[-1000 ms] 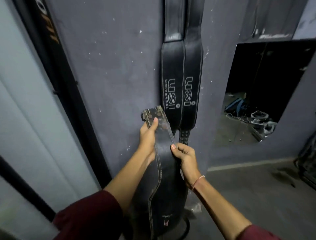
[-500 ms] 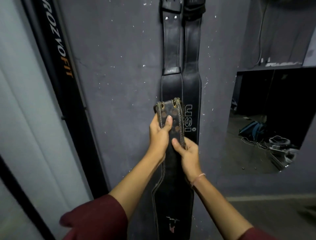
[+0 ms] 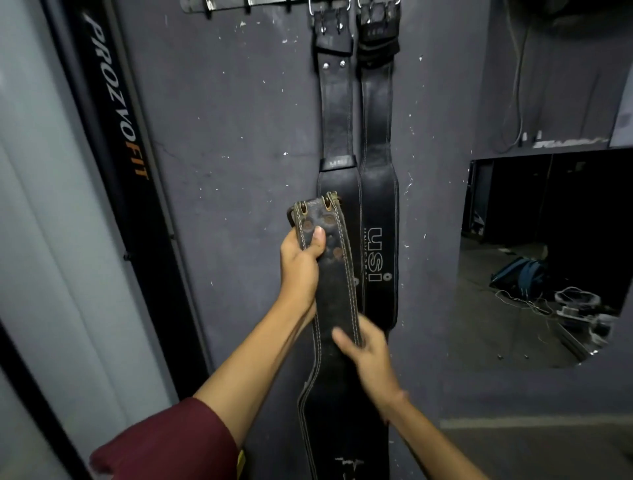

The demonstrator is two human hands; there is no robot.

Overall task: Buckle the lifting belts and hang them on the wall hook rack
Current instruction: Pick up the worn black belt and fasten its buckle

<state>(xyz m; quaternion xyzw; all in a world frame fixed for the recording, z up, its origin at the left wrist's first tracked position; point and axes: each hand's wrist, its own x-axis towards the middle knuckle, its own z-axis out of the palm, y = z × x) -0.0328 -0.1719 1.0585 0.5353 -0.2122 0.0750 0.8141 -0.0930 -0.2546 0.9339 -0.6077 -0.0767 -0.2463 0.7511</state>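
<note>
A worn black lifting belt (image 3: 334,284) with pale stitching hangs upright in front of me, its folded buckle end on top. My left hand (image 3: 299,263) grips that upper end, thumb across the front. Lower down my right hand (image 3: 368,353) rests on the belt's right edge, blurred, fingers curled around it. Two black belts hang side by side on the wall: the left one (image 3: 337,113) and the right one (image 3: 378,192) marked USI. Both hang by their buckles from the metal hook rack (image 3: 239,4) at the top edge.
Free hooks of the rack show left of the hung belts. A black post marked PROZVOFIT (image 3: 120,113) runs diagonally at the left. A mirror (image 3: 541,257) on the right wall reflects a bag and cables on the floor.
The held belt has been lifted up along the wall. My right hand has slid lower on it, and my view has tilted up so that the hook rack shows.
</note>
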